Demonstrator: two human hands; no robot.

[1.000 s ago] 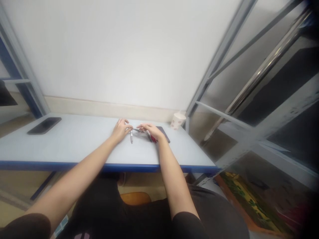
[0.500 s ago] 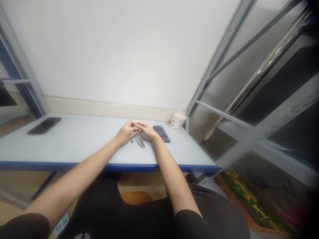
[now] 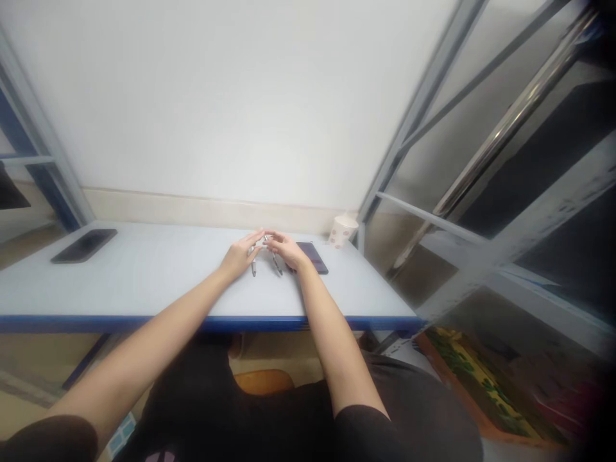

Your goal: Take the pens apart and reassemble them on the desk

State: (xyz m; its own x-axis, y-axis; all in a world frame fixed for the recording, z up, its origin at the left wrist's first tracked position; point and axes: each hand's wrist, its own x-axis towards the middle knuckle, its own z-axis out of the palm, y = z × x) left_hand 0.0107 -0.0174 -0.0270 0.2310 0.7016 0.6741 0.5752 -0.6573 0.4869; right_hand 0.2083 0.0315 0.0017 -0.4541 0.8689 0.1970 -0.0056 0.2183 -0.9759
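White wall (image 3: 231, 102) fills the upper view, and grey metal shelving (image 3: 481, 160) slants down the right side. Below them lies a pale table (image 3: 144, 282) with a blue front edge, over which both bare forearms reach from the near side. A dark phone (image 3: 84, 245) lies flat at the table's far left, well apart from the hands, and a second dark phone (image 3: 312, 256) lies just beside the right hand (image 3: 290, 253), with a spotted paper cup (image 3: 342, 231) standing beyond it by the shelving post. The left hand (image 3: 237, 258) and the right hand meet fingertip to fingertip near the middle of the table. The right hand pinches the far end of a slim pen (image 3: 276, 263), which slants down to the tabletop. The left hand's fingers stretch to that same end; whether they grip it I cannot tell. Another pen (image 3: 253, 268) lies on the table under the left hand.
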